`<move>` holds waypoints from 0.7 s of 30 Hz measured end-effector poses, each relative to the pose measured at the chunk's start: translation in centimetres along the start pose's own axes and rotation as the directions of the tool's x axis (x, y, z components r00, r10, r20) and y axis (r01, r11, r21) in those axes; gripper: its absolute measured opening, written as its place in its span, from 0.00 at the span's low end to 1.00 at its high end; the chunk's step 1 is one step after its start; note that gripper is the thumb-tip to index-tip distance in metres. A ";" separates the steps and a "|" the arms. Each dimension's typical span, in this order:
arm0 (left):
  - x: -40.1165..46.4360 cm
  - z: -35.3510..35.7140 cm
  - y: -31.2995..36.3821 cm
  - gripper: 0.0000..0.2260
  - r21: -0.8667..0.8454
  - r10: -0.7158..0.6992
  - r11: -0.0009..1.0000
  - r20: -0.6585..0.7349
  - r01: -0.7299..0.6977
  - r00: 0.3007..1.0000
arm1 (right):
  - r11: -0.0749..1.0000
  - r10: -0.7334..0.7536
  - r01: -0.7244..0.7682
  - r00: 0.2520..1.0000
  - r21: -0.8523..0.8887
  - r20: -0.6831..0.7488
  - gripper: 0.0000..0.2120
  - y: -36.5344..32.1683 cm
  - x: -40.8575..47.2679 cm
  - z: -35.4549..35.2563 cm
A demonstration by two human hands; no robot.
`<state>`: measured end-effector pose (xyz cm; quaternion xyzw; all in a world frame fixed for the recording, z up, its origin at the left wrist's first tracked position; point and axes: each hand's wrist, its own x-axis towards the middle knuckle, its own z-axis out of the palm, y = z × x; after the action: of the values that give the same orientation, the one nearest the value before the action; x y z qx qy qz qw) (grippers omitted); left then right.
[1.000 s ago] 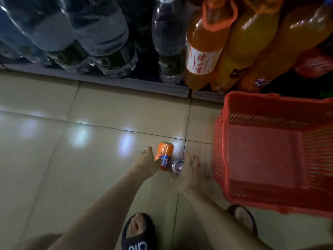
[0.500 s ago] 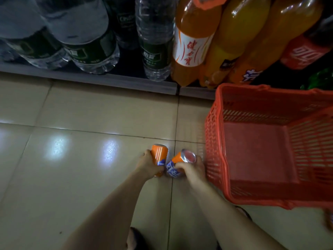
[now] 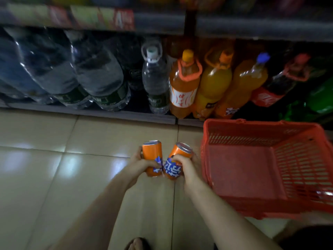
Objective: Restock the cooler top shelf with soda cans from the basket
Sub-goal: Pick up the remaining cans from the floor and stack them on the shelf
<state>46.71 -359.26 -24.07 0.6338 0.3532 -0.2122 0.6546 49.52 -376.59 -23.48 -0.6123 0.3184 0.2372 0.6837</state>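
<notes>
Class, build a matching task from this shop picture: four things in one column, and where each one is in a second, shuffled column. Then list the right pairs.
Things
1. red basket
2. upright orange can
3. tilted orange can
4. clear water bottle

Places
A. held in the left hand
B. on the bottom shelf
C. on the floor, right of the hands
D. held in the right hand

Pairs: 1-C, 2-A, 3-D, 4-B

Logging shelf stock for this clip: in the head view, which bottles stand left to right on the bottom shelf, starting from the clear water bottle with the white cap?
Clear water bottle → orange bottle with white label → two more orange bottles → dark bottle with red label.
</notes>
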 end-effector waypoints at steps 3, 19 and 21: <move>-7.3 -1.4 10.0 0.40 0.077 0.117 0.990 0.026 -0.118 0.993 | 0.999 -0.048 0.048 0.994 -0.001 0.099 0.34 -8.6 -5.5 1.2; -54.7 1.3 64.4 0.37 0.232 0.714 0.608 0.259 -0.759 0.651 | 0.717 -0.673 0.687 0.641 0.115 0.370 0.26 -64.3 -49.8 -1.7; -59.8 2.3 69.9 0.37 0.223 0.783 0.524 0.253 -0.822 0.568 | 0.650 -0.743 0.747 0.585 0.143 0.325 0.27 -70.1 -54.5 -2.4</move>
<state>58.43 -364.26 67.05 0.8066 -0.0581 0.0217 0.5878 61.92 -385.01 64.07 -0.6387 -0.0974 0.0371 0.7624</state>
